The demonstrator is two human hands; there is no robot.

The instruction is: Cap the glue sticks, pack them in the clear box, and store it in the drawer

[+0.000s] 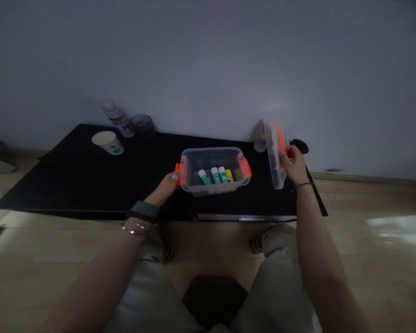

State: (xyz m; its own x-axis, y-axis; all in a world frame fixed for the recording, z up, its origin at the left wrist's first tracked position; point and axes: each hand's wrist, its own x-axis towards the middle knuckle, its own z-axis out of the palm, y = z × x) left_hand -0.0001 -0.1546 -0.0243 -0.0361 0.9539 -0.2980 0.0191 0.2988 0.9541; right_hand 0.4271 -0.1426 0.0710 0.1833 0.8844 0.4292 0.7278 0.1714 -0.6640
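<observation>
A clear plastic box with orange side latches stands uncovered at the middle of the black table. Several green-and-white glue sticks and a small yellow item lie inside it, along with a brownish thing I cannot make out. My left hand grips the box at its left orange latch, the fingers partly hidden. Off to the right, my right hand holds the clear lid by its orange handle. The lid is tilted on edge, apart from the box.
On the black table, a white paper cup, a spray can and a dark cup stand at the left. A translucent container and a dark round object sit behind the lid. A wall backs the table.
</observation>
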